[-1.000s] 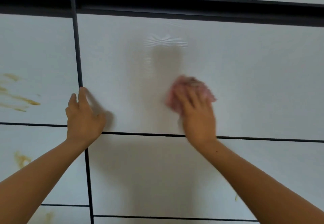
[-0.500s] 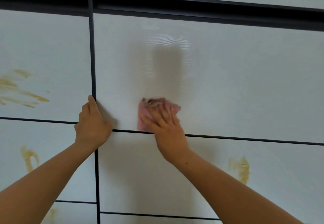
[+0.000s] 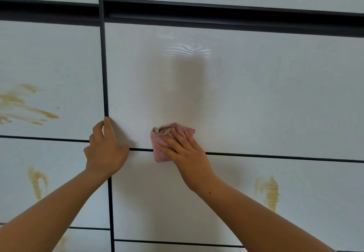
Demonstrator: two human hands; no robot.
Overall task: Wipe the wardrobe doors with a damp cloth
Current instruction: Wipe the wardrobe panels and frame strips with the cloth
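White wardrobe doors fill the head view, split by thin black lines. My right hand (image 3: 186, 153) presses a crumpled pink cloth (image 3: 163, 145) flat against the right door (image 3: 256, 94), with straight fingers, over the horizontal black line between two panels. My left hand (image 3: 105, 149) rests on the dark vertical edge between the doors, fingers wrapped round the right door's edge. A darker patch, shade or damp, spreads on the panel above the cloth.
Yellow-brown smears mark the left door (image 3: 29, 104), its lower panel (image 3: 37, 180) and the right door's lower panel (image 3: 268, 190). A wide black horizontal gap (image 3: 216, 17) runs across the top, with more white panels above it.
My right hand has carried the cloth down and to the left, from the middle of the panel onto the horizontal line. My left hand stays at the door's edge.
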